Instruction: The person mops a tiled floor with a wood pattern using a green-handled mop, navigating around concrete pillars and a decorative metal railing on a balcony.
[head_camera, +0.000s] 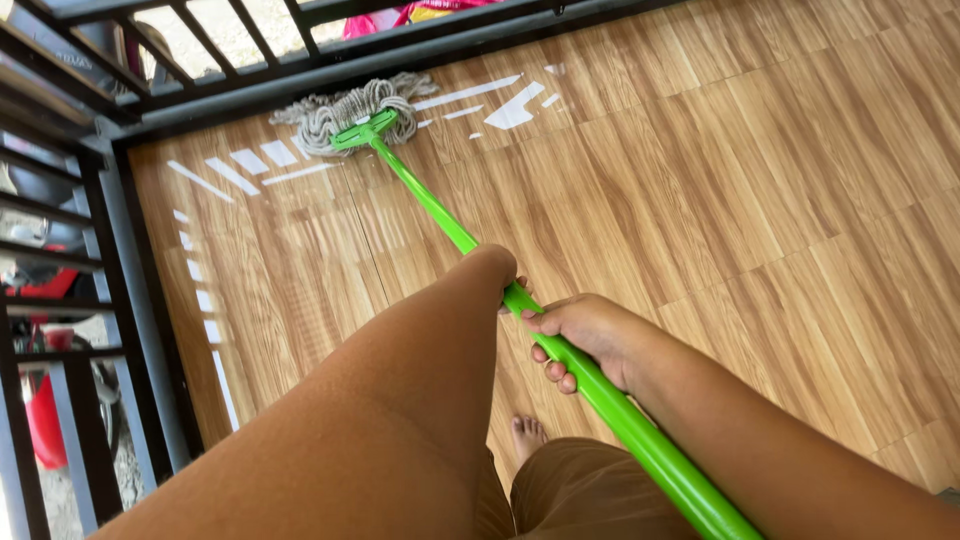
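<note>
Both hands grip the green mop handle (600, 395): the right hand (585, 335) is wrapped fully round it near the middle of the view, fingers curled underneath, and the left hand (497, 268) sits just above it toward 11 o'clock, though the forearm hides its fingers, so it is probably closed but I cannot tell for sure. From there the handle runs up toward 11 o'clock to a green clamp (362, 130) holding the grey string mop head (345, 110), which lies flat on the wood-pattern floor (760, 200) close to the dark metal railing (130, 250). That pole looks stiff, smooth and light; the strings look soft and floppy, likely heavier if wet. Two hands spaced along the pole suit it best. A bare foot (527, 436) shows at 6 o'clock.
</note>
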